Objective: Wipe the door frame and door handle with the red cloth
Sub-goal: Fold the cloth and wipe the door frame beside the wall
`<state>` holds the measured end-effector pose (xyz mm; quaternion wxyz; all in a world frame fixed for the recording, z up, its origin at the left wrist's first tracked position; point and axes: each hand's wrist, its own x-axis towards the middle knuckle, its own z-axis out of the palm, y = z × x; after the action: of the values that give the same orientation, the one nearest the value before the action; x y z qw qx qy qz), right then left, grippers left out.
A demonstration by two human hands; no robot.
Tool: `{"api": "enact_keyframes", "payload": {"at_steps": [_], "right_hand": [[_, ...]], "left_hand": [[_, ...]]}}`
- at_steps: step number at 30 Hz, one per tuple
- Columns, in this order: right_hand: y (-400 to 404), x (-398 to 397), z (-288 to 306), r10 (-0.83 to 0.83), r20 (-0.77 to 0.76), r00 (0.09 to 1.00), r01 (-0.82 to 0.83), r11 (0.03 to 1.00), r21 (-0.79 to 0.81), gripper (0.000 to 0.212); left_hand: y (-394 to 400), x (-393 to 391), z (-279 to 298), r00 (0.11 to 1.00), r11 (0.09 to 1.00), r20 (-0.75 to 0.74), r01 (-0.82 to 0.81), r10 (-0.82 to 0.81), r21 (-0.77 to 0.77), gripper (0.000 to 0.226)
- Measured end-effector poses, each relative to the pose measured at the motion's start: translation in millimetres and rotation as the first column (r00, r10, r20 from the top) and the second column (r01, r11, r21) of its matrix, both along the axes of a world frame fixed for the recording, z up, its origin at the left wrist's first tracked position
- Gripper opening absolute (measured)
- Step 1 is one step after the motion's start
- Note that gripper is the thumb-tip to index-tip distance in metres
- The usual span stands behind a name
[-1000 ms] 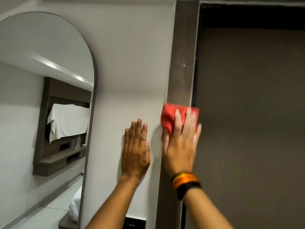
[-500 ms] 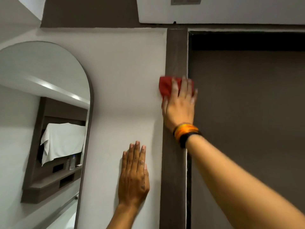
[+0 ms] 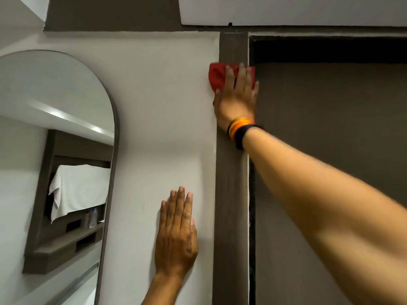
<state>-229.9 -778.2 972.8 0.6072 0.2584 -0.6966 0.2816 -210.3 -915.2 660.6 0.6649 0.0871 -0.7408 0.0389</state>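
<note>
Right hand (image 3: 236, 100), fingers flat and together, pressing crumpled red cloth (image 3: 217, 78) against dark brown wooden door frame (image 3: 231, 183), upper centre-right. Left hand (image 3: 176, 236) lying flat on white wall (image 3: 158, 106), lower centre.

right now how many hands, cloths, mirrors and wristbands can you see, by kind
hands: 2, left hand flat on the wall, right hand pressing the cloth
red cloth: 1
arched mirror: 1
wristbands: 2, one striped, one dark
total: 6
</note>
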Motion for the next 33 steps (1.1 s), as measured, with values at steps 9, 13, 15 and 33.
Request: {"api": "enact_keyframes", "payload": {"at_steps": [9,13,15,33], "right_hand": [[-1,-7,-69,0.058,-0.064,0.996,-0.060,0.998,-0.035,0.063],[2,-8,-222,0.078,-0.014,0.997,-0.078,0.997,-0.005,0.077],[3,-5,-292,0.086,0.030,0.996,-0.087,0.996,0.018,0.081],[113,64,-538,0.521,0.573,0.632,-0.421,0.852,-0.310,0.101]], "left_hand": [[3,3,3,1.000,1.000,0.006,0.021,-0.021,-0.012,0.060],[6,9,4,0.997,0.998,0.049,0.056,-0.056,0.006,0.060],[4,14,7,0.986,0.992,0.103,0.126,-0.128,0.029,0.061],[87,118,-144,0.545,0.576,0.326,0.384,-0.773,0.722,0.018]]}}
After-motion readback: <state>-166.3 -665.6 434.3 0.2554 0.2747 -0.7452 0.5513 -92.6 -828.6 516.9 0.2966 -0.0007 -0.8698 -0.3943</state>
